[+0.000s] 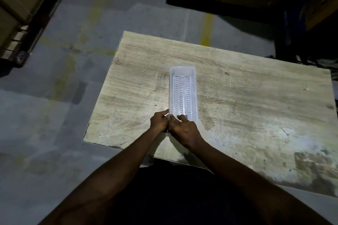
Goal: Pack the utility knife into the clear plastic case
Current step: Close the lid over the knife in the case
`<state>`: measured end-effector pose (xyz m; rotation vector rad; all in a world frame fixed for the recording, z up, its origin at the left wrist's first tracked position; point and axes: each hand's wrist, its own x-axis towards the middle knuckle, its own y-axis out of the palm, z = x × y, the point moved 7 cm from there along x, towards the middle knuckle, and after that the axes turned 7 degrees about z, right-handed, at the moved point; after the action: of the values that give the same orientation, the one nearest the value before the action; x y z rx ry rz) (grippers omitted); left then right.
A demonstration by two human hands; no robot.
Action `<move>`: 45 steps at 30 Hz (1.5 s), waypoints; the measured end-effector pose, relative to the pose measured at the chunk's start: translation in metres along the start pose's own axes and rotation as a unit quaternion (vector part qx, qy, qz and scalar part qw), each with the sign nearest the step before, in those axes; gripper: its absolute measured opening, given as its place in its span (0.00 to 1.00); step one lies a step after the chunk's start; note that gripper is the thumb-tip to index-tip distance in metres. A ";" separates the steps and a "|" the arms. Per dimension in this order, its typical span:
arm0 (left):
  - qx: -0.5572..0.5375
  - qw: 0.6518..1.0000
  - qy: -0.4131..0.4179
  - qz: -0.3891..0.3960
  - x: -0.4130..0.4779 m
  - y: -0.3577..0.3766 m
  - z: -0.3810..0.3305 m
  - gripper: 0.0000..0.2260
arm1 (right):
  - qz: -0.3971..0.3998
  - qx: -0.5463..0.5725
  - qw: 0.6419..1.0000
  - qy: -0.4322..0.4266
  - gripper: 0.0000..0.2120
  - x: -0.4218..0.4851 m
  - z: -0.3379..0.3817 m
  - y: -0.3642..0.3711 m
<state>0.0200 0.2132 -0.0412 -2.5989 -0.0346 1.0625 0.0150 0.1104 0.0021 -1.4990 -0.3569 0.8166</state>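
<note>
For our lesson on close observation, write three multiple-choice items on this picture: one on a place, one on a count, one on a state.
1. Where does the clear plastic case lie?
A. On the wooden table
B. On the floor
C. On a shelf

2. How many hands touch the case's near end?
A. None
B. One
C. Two

3. Is the case's top open?
A. Shut by a dark lid
B. Open, its ribbed inside showing
C. Wrapped in paper

Answers: 1 A, it rests on the tabletop; 2 C, the left hand and right hand both meet it; 3 B, wavy ribs show inside.
</note>
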 end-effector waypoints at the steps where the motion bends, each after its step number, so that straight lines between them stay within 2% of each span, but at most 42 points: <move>1: -0.007 1.000 -0.003 0.007 -0.001 0.001 0.001 0.15 | -0.007 -0.002 1.000 -0.005 0.24 -0.002 0.001 0.003; 7: -0.054 0.998 -0.024 -0.003 0.001 -0.001 0.017 0.14 | -0.056 0.018 0.998 -0.011 0.23 -0.002 0.004 0.006; 10: -0.083 0.996 -0.021 -0.017 0.004 -0.004 0.023 0.13 | -0.056 0.101 0.993 -0.005 0.22 -0.003 -0.003 0.010; 14: -0.087 0.996 -0.019 -0.004 -0.002 -0.002 0.022 0.15 | -0.124 0.248 0.952 0.127 0.15 -0.017 -0.039 0.008; 16: -0.046 0.999 -0.003 0.006 -0.005 0.000 0.018 0.22 | -0.149 0.264 0.933 0.195 0.15 -0.029 -0.062 0.012; 19: 0.003 1.000 0.022 0.017 -0.007 0.001 0.018 0.29 | -0.090 0.324 0.915 0.223 0.19 -0.041 -0.088 0.038; 25: 0.040 0.998 0.043 0.010 0.000 0.002 0.022 0.31 | -0.002 0.519 0.836 0.180 0.26 -0.042 -0.091 0.067; 27: 0.044 0.998 0.048 0.012 -0.001 0.002 0.019 0.31 | 0.013 0.563 0.804 0.194 0.31 -0.043 -0.090 0.070; 29: 0.043 0.998 0.050 0.015 -0.002 0.003 0.016 0.32 | 0.020 0.578 0.788 0.210 0.34 -0.045 -0.092 0.070; 36: 0.081 0.993 0.086 0.017 0.000 0.005 0.015 0.34 | 0.025 0.517 0.832 0.198 0.34 -0.044 -0.094 0.070; 41: 0.063 0.996 0.057 0.038 0.000 0.005 0.013 0.34 | 0.000 0.520 0.820 0.239 0.31 -0.036 -0.100 0.063; 43: 0.033 0.998 0.034 0.041 0.002 0.002 0.009 0.34 | -0.032 0.518 0.822 0.234 0.28 -0.030 -0.102 0.055; 45: 0.047 0.998 0.042 0.026 0.007 -0.007 0.000 0.32 | -0.049 0.523 0.821 0.223 0.29 -0.024 -0.102 0.051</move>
<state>0.0256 0.2208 -0.0433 -2.5689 0.1006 0.9475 0.0545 0.0133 -0.0490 -0.5673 0.3492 0.4065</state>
